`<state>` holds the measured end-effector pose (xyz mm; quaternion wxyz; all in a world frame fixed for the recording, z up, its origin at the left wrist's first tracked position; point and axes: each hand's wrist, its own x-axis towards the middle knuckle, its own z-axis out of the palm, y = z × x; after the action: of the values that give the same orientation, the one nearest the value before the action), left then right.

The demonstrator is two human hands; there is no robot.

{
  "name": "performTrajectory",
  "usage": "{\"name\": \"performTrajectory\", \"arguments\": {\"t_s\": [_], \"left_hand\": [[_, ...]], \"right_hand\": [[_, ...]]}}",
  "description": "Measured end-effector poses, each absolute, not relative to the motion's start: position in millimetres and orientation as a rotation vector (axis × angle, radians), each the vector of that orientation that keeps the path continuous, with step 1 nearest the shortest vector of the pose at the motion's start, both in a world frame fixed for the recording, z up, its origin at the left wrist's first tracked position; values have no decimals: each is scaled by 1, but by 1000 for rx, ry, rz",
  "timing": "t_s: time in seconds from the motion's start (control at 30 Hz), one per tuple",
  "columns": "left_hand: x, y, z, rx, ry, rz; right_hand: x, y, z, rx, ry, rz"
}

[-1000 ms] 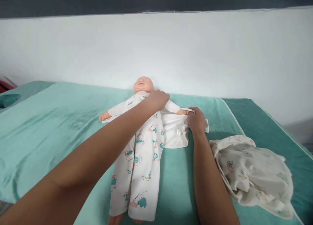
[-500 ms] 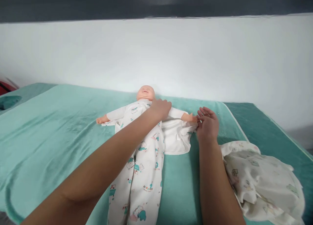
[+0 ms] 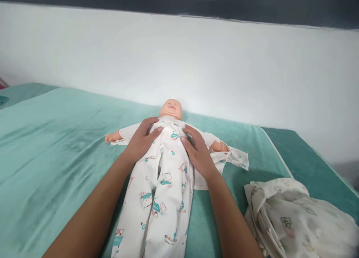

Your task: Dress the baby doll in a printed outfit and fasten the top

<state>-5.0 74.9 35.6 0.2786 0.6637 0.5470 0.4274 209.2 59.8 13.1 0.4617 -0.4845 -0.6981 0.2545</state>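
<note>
A baby doll (image 3: 171,109) lies on its back with both arms spread. It wears white sleeves, and white printed baby trousers (image 3: 165,179) lie along its front up to the neck, legs toward me. My left hand (image 3: 143,139) rests at the upper left side of the trousers, thumb and fingers apart on the cloth. On the opposite side my right hand (image 3: 198,148) touches the upper edge likewise, with a gap between thumb and fingers. A white printed baby top (image 3: 238,158) is spread beneath the doll, its sleeve reaching past the doll's hand.
A crumpled pale printed cloth (image 3: 297,216) lies at the lower right, beside my right forearm. Everything rests on a green blanket (image 3: 64,157), with a darker green surface (image 3: 314,160) at the right. A white wall (image 3: 179,59) stands behind the doll's head.
My right hand has left the doll's hand and moved inward to the trousers. My left hand has moved left, from across the chest to their left side. The top's right sleeve now lies spread outward.
</note>
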Motion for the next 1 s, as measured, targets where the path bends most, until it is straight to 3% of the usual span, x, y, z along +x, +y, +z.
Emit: {"name": "performTrajectory", "arguments": {"t_s": [0.2,0.47,0.77,1.0], "left_hand": [[2,76,36,1900,1476,1212],[4,65,31,2502,1335,1527],[5,58,32,2529,1490,1425],[-16,51,24,2164,1634,1274]], "right_hand": [[211,57,17,-1226,-1773,638],[189,43,28,-1156,-1784,489],[187,42,31,-1187,-1789,366],[211,42,25,-1274,-1752,822]]}}
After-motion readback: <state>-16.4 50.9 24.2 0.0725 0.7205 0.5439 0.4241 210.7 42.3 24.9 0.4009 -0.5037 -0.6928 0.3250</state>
